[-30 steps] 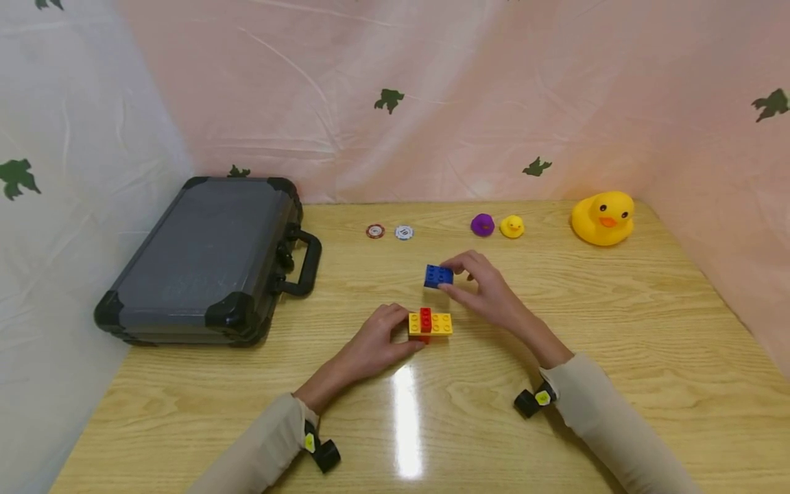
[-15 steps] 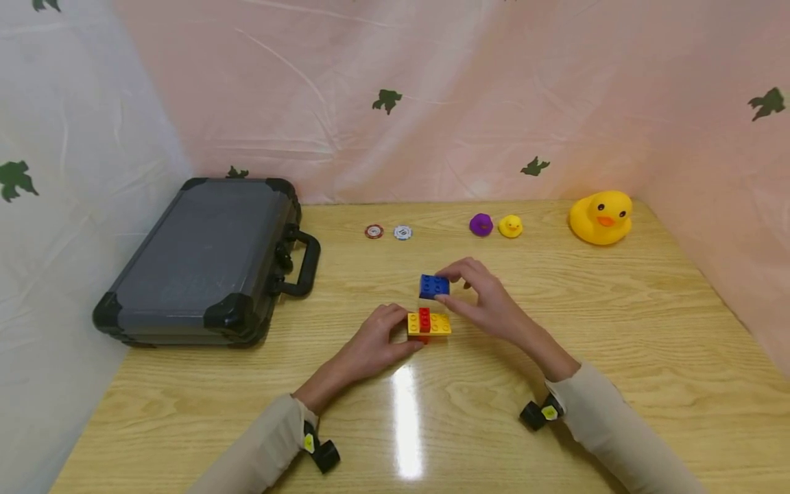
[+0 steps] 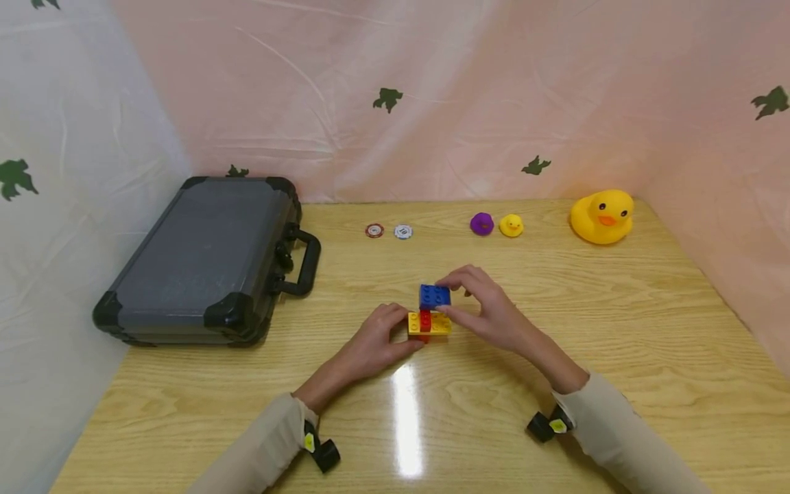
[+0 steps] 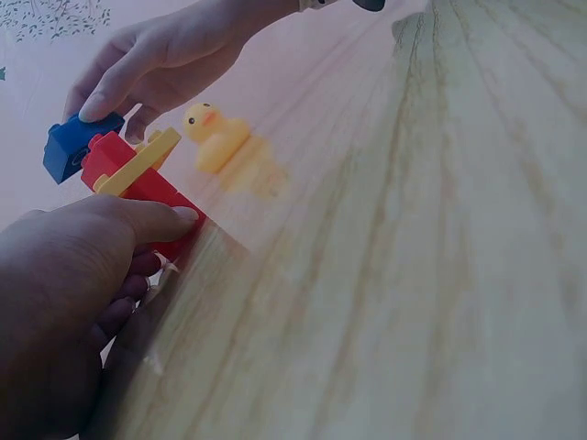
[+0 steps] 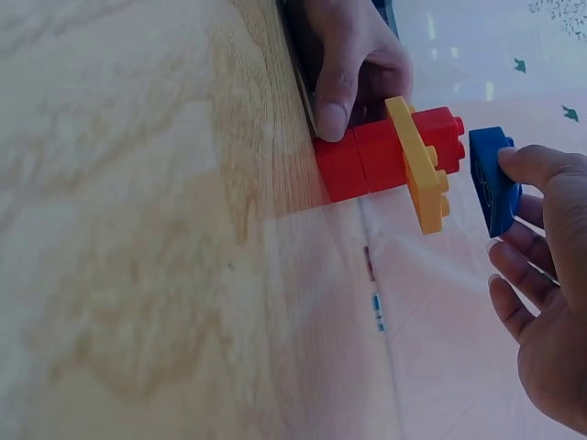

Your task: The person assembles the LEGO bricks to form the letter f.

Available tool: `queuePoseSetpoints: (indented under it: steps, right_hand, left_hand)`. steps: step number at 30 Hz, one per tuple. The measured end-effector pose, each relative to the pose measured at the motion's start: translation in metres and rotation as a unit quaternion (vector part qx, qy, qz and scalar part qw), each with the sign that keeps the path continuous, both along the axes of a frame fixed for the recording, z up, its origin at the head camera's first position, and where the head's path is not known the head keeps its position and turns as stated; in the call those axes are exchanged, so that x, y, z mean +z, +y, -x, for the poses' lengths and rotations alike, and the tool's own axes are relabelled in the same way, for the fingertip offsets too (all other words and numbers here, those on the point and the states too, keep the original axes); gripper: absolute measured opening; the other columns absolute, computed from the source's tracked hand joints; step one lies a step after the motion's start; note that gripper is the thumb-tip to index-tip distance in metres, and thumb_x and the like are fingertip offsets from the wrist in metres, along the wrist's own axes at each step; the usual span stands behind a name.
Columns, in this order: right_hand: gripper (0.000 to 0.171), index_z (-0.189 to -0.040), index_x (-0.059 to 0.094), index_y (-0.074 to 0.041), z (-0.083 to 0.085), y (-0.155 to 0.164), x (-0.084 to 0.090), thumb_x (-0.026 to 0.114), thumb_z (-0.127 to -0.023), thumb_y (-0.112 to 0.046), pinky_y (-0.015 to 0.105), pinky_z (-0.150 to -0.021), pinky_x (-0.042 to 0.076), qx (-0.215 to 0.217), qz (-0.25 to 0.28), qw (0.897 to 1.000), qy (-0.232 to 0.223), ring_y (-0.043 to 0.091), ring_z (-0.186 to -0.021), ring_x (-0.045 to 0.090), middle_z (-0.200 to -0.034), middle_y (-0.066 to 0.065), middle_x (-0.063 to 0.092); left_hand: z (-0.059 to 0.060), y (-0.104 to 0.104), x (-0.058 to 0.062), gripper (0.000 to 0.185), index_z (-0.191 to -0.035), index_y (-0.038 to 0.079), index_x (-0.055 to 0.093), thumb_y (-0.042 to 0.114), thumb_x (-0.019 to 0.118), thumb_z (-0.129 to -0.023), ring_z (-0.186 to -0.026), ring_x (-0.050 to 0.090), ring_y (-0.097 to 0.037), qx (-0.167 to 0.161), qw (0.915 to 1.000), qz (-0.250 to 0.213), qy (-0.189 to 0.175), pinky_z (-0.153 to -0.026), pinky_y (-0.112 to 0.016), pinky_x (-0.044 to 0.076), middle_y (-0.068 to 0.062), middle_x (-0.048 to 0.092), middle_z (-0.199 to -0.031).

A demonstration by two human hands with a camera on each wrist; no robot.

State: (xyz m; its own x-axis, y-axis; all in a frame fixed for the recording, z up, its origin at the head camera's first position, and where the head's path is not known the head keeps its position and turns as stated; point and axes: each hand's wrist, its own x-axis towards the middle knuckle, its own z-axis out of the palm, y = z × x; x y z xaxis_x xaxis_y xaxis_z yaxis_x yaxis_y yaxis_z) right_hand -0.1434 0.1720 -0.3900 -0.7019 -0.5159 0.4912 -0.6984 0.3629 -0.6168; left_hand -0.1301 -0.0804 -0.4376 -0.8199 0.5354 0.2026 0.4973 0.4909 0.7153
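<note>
A small stack of toy bricks stands on the table: red bricks (image 5: 342, 168) below, a thin yellow plate (image 5: 419, 174) across them, and a red brick (image 3: 425, 320) on top. My left hand (image 3: 374, 343) grips the lower red bricks between thumb and fingers. My right hand (image 3: 490, 309) pinches a blue brick (image 3: 435, 296) by its right end. In the right wrist view a narrow gap shows between the blue brick (image 5: 492, 181) and the studs of the top red brick. The blue brick is level, studs up.
A grey case (image 3: 204, 261) with a black handle lies at the left. Along the back sit a red poker chip (image 3: 374, 230), a white poker chip (image 3: 403, 232), a small purple duck (image 3: 481, 224), a small yellow duck (image 3: 511, 226) and a large yellow duck (image 3: 602, 217).
My right hand has brought the blue brick toward me, from behind the stack to just over the top red brick. My left hand and the stack have stayed in place.
</note>
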Motion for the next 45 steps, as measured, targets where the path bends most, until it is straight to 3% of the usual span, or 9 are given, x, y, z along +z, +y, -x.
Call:
queuePoseSetpoints:
  steps: [12,21,27,34,45]
  right_hand:
    - [0.04,-0.125,0.066,-0.008,-0.01,0.003,0.002,0.079,-0.089,0.002,0.041,-0.084,0.05,0.015,-0.004,1.0,-0.011,0.031,-0.106,0.057,-0.119,0.002,0.063]
    - [0.039,-0.123,0.067,-0.006,-0.013,0.004,-0.002,0.079,-0.088,0.004,0.043,-0.089,0.052,0.029,-0.003,1.0,-0.003,0.023,-0.109,0.058,-0.119,0.003,0.063]
    - [0.041,-0.123,0.065,-0.005,-0.013,0.004,-0.001,0.08,-0.086,0.004,0.045,-0.083,0.053,0.036,-0.014,0.999,0.008,0.021,-0.105,0.06,-0.118,0.004,0.067]
    - [0.04,-0.124,0.065,-0.005,-0.013,0.004,0.0,0.08,-0.088,0.001,0.046,-0.085,0.055,0.045,-0.029,0.998,0.011,0.017,-0.102,0.062,-0.117,0.002,0.068]
    - [0.041,-0.126,0.064,-0.006,-0.013,0.004,0.003,0.079,-0.089,0.003,0.033,-0.081,0.057,0.062,-0.035,0.997,0.03,0.014,-0.098,0.063,-0.115,0.001,0.066]
  left_hand:
    - [0.0,0.0,0.001,0.03,-0.115,0.008,0.071,0.024,0.082,-0.092,-0.105,0.058,-0.019,0.003,1.0,0.001,-0.003,-0.092,-0.04,0.049,-0.002,0.066,-0.113]
    - [0.0,-0.001,0.001,0.029,-0.115,0.008,0.071,0.024,0.081,-0.092,-0.105,0.057,-0.019,0.001,1.0,-0.003,-0.004,-0.092,-0.041,0.049,-0.002,0.066,-0.113]
    - [0.0,-0.001,0.0,0.03,-0.115,0.008,0.071,0.024,0.082,-0.092,-0.106,0.057,-0.019,-0.001,1.0,-0.003,-0.004,-0.092,-0.041,0.049,-0.001,0.066,-0.113]
    - [0.0,-0.001,0.0,0.03,-0.116,0.008,0.071,0.023,0.082,-0.092,-0.105,0.057,-0.018,-0.001,1.0,-0.004,0.002,-0.091,-0.041,0.049,-0.001,0.066,-0.112]
    - [0.001,0.0,-0.001,0.03,-0.115,0.008,0.071,0.022,0.082,-0.091,-0.105,0.058,-0.019,-0.004,0.9999,-0.006,0.01,-0.092,-0.041,0.049,-0.002,0.066,-0.112]
